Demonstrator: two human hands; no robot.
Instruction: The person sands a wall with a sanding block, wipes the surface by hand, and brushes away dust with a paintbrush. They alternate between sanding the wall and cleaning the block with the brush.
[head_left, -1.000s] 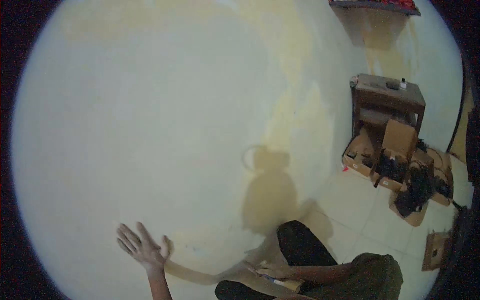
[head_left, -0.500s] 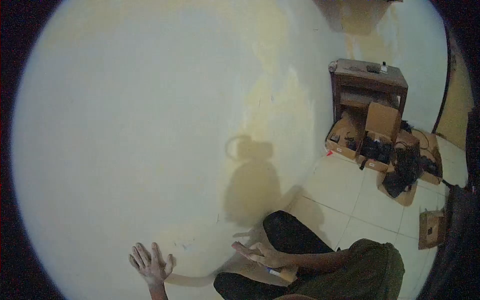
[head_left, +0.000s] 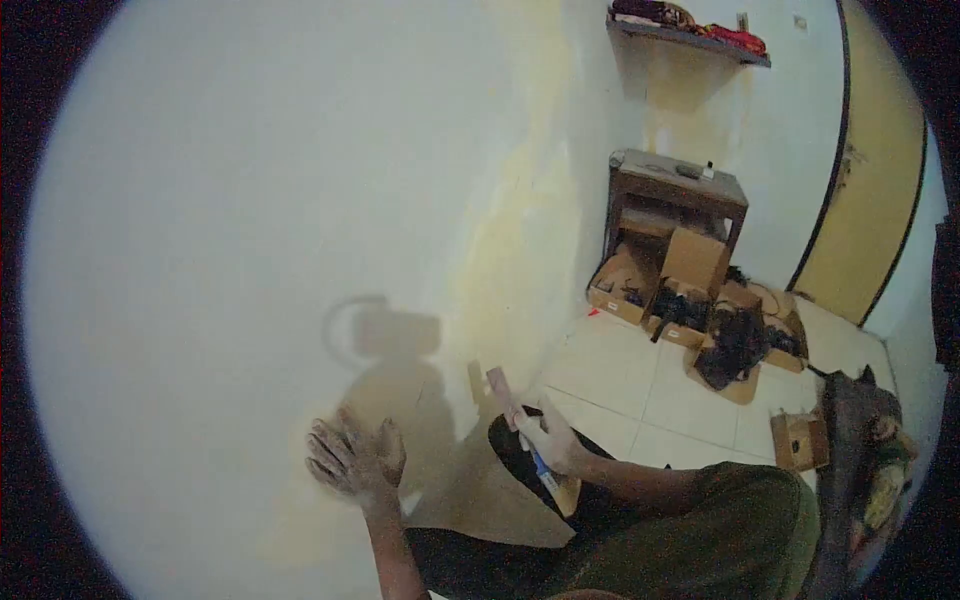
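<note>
My left hand [head_left: 357,460] is spread with its fingers apart at the pale wall [head_left: 230,250], palm side toward it, and looks dusty. To its right, my right hand [head_left: 548,440] is closed around what looks like a paintbrush [head_left: 505,393]. Its flat pinkish handle points up from the fist. Below the fist show a blue and white band and a tan end, which slants down over my dark-clothed leg [head_left: 512,435]. The grip hides the brush's middle. Yellowish patches run down the wall, and my shadow falls across it between the hands.
A wooden table [head_left: 680,180] stands at the wall's far end, with open cardboard boxes [head_left: 615,300] of black gear before it. Above hangs a shelf [head_left: 690,42] with folded cloth. Another box [head_left: 800,440] sits on the tiled floor [head_left: 640,370]. What looks like a person [head_left: 885,480] is at far right.
The view has turned, bringing the shelf into sight. My right hand has raised the paintbrush handle to point more upward. My left hand appears higher and further right, still spread.
</note>
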